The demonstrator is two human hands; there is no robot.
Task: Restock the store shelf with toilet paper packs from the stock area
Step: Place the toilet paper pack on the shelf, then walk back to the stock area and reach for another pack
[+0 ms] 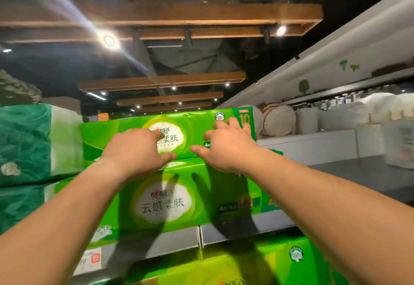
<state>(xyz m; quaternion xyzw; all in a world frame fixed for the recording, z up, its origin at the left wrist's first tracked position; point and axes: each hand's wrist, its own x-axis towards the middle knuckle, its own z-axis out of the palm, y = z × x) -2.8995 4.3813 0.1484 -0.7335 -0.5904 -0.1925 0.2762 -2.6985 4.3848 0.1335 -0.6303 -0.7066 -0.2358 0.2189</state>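
**Pressing the top green pack into place**

Both hands are lying flat on the front of the top toilet paper pack (197, 125), fingers spread, nothing clenched. The left hand (136, 150) is covering the white logo; the right hand (226, 145) is sitting nearer the pack's right end. That pack is sitting on another green pack (165, 201) on the shelf (235, 231), with teal packs (26, 143) just beside it.

"云感柔肤" on lower green pack (165, 204)

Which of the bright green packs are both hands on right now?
The top pack, stacked on another bright green pack; left hand and right hand press its front.
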